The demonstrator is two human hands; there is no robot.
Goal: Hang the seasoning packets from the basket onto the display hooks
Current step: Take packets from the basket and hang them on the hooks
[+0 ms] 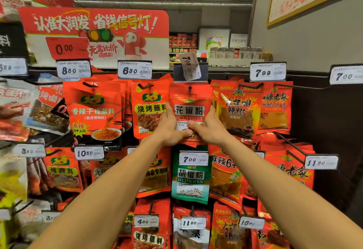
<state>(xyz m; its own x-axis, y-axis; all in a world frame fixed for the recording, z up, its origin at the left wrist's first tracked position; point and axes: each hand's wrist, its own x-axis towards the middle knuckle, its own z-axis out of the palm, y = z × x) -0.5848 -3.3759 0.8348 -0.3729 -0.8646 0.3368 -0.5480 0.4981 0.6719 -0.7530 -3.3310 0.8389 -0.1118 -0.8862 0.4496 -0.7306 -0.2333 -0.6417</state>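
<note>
Fingers [169, 109] of both hands gripping red packet [189, 109] edges, neighbours touching

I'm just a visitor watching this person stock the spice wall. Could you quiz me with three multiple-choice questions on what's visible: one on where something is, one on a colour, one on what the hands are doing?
1. Where does the green packet hang?
A. Directly below the held red packet
B. On the top row
C. Far left

2. What colour is the big sign?
A. Blue
B. Mostly red
C. Black

3. How is the red packet held?
A. Left hand only
B. By neither hand
C. By both hands, right hand too

Answers: A, it sits under the hands; B, red with white; C, fingers of both hands pinch it.
</note>
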